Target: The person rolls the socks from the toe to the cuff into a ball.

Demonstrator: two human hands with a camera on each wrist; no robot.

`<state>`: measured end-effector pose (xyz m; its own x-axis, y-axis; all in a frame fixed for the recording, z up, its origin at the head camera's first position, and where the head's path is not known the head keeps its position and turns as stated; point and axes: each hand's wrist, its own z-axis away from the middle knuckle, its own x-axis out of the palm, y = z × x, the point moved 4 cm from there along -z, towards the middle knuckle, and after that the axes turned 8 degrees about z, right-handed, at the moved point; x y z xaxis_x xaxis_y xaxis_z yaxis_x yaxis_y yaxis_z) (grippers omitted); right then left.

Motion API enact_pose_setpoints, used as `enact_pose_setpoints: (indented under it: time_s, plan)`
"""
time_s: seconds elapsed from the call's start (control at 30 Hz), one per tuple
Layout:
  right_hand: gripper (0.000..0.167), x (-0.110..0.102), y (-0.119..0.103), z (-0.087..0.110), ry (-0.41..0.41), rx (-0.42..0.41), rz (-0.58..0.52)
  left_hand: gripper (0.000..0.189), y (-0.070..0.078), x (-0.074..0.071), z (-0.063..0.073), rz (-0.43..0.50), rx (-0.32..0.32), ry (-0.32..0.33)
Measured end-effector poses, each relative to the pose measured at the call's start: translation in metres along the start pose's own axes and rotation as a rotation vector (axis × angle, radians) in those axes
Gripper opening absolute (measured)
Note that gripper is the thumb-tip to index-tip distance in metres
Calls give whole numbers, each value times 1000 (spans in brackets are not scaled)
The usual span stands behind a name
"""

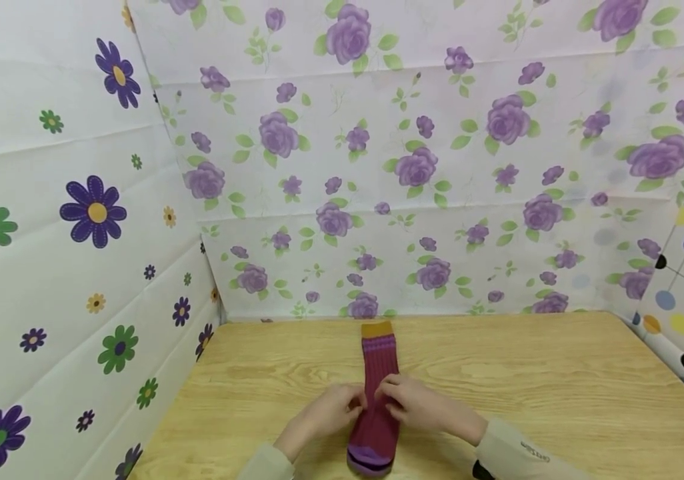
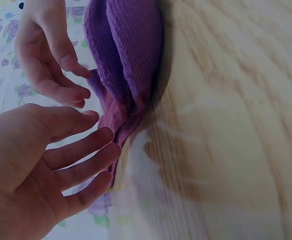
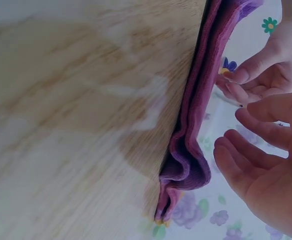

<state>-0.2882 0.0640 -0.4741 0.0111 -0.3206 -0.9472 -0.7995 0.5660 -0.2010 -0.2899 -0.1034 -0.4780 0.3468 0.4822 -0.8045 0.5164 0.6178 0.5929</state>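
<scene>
The maroon socks (image 1: 380,363), stacked one on the other, lie lengthwise on the wood-grain tabletop (image 1: 528,380), about midway between its left and right edges. The mustard cuff (image 1: 377,330) sits near the back edge; the purple toe (image 1: 371,459) points away from it, toward the person. The right wrist view shows the stacked layers side-on, with a wavy fold in the fabric. The left hand (image 1: 333,410) is positioned at the left side of the socks, fingers apart and loosely bent, fingertips at the fabric; contact cannot be confirmed. The right hand (image 1: 417,403) is positioned at the right side, slightly nearer the back edge, fingers likewise loosely bent and clamped on nothing; the right wrist view shows a gap between them and the fabric. Pale sleeves (image 1: 513,453) cover both forearms. A rose-patterned sheet (image 1: 414,167) stands behind the back edge; a daisy-patterned sheet (image 1: 36,280) stands along the left edge.
</scene>
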Motion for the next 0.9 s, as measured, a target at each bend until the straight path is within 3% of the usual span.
enact_pose_setpoints:
  time_s: [0.5, 0.73, 0.9]
  plan:
    - [16, 6, -10, 2, -120, 40, -85, 11, -1, 4, 12, -24, 53, -18]
    - [14, 5, -19, 1, -192, 11, -124, 13, -2, 6, 14, -37, 82, -16]
    - [13, 5, -26, 1, -195, -41, -122, 14, -2, 5, 16, -37, 85, -22]
